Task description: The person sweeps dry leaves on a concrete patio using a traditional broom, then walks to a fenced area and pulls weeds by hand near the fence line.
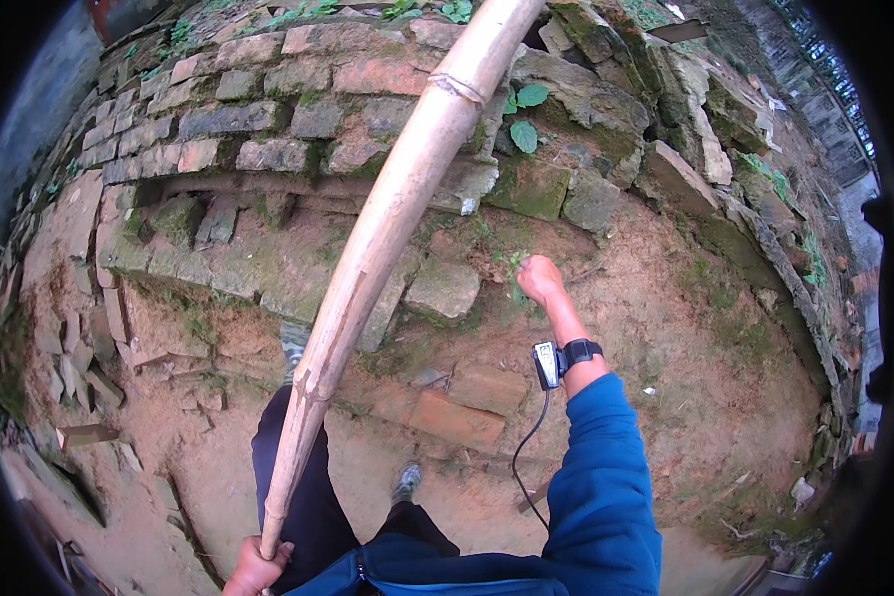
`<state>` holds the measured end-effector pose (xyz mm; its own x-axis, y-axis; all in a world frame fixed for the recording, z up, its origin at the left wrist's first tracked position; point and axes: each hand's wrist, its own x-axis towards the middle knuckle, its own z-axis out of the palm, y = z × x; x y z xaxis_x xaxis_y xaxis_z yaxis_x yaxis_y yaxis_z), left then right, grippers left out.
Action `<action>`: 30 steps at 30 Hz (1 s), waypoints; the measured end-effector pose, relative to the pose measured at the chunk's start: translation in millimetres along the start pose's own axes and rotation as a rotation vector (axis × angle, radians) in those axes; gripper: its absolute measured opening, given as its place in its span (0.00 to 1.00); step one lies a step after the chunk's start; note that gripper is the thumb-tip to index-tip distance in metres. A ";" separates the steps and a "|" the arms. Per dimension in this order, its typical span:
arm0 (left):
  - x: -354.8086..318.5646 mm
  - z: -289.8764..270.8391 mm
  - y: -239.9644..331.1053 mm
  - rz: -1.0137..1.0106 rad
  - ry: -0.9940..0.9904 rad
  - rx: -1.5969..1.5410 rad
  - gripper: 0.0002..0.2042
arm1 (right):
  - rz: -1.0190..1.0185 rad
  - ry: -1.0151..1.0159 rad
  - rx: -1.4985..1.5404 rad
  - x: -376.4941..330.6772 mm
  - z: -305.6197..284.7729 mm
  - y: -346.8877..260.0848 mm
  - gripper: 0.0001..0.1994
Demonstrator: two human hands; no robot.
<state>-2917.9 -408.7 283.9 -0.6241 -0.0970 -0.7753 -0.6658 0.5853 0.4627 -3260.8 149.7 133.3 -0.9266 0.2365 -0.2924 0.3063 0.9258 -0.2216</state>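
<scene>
My left hand (pixel 256 569) grips the lower end of a long, thick bamboo pole (pixel 387 214) that rises diagonally up and to the right past the top edge. My right hand (pixel 539 278) reaches forward, its fingers closed on a small green weed (pixel 514 266) growing from the mossy bricks. A blue sleeve covers that arm, and a black strap holds a small device (pixel 547 363) with a trailing cable on the wrist.
An old mossy brick wall (pixel 268 119) curves across the back, with leafy plants (pixel 526 114) in its gaps. Loose bricks (pixel 452 417) and stone slabs (pixel 442 288) lie on reddish soil. My legs and shoes (pixel 404 484) stand below. Broken bricks litter the left side.
</scene>
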 end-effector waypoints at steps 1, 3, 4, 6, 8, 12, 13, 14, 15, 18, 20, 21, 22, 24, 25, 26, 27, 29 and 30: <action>0.6 0.6 0.2 0.000 -0.012 -0.024 0.10 | 0.024 0.020 0.006 -9.5 -0.1 10.1 0.13; 1.4 1.8 0.3 0.043 -0.026 -0.047 0.09 | 0.103 0.076 0.018 -26.7 0.4 26.4 0.13; 1.6 2.3 0.3 0.096 -0.012 -0.049 0.09 | 0.076 0.113 0.049 -33.1 -0.8 32.9 0.13; 1.7 3.2 0.0 0.088 -0.011 -0.038 0.10 | 0.097 0.137 0.125 -42.8 -6.5 43.1 0.13; 2.1 4.2 -0.7 0.112 0.014 -0.013 0.10 | 0.106 0.270 0.259 -47.2 -22.9 55.9 0.14; 5.8 5.8 -3.1 0.137 0.040 0.035 0.10 | 0.092 0.255 0.184 -51.9 -63.9 87.9 0.15; 6.8 5.9 -3.7 0.160 0.045 0.049 0.10 | 0.078 0.224 0.144 -54.8 -72.3 94.7 0.16; 7.7 6.0 -4.3 0.181 0.051 0.063 0.10 | 0.075 0.164 0.124 -56.9 -79.1 98.5 0.16; 8.6 6.1 -4.7 0.168 0.052 0.040 0.10 | 0.144 0.019 0.044 -56.7 -91.1 101.0 0.18; 11.0 6.7 -5.4 0.145 0.062 -0.043 0.11 | 0.154 -0.146 -0.224 -47.4 -142.9 83.5 0.19; 12.0 6.8 -5.0 0.146 0.083 -0.106 0.11 | 0.139 -0.153 -0.328 -25.4 -203.6 51.0 0.23; 12.3 6.6 -4.5 0.075 -0.044 -0.093 0.13 | 0.136 -0.058 -0.204 -9.9 -242.5 31.0 0.22; 12.5 6.3 -3.7 0.090 -0.034 -0.083 0.13 | 0.053 0.127 0.016 7.3 -283.0 9.2 0.13; 12.3 5.2 -2.1 0.109 -0.010 -0.063 0.13 | -0.591 0.166 1.147 24.9 -359.4 -20.4 0.23; 12.0 4.4 -1.4 0.102 -0.028 -0.036 0.14 | -0.727 0.436 1.322 36.9 -376.3 -38.6 0.26; 11.8 3.5 -0.5 0.103 -0.027 -0.052 0.15 | -0.732 0.688 1.296 47.2 -379.6 -52.8 0.23; 11.7 2.5 0.6 0.108 -0.023 -0.071 0.15 | -0.531 0.810 1.119 57.0 -365.9 -63.7 0.21; 12.6 0.1 2.8 0.101 -0.039 -0.121 0.15 | -0.429 0.830 0.737 79.6 -313.2 -78.8 0.16; 13.8 -1.2 3.9 0.082 -0.042 -0.144 0.15 | -0.383 0.740 0.573 89.3 -274.4 -81.7 0.14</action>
<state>-2929.5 -408.7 275.5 -0.6631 -0.0177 -0.7483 -0.6669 0.4678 0.5799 -3428.4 176.1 380.6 -0.8275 0.2569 0.4992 -0.1614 0.7428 -0.6498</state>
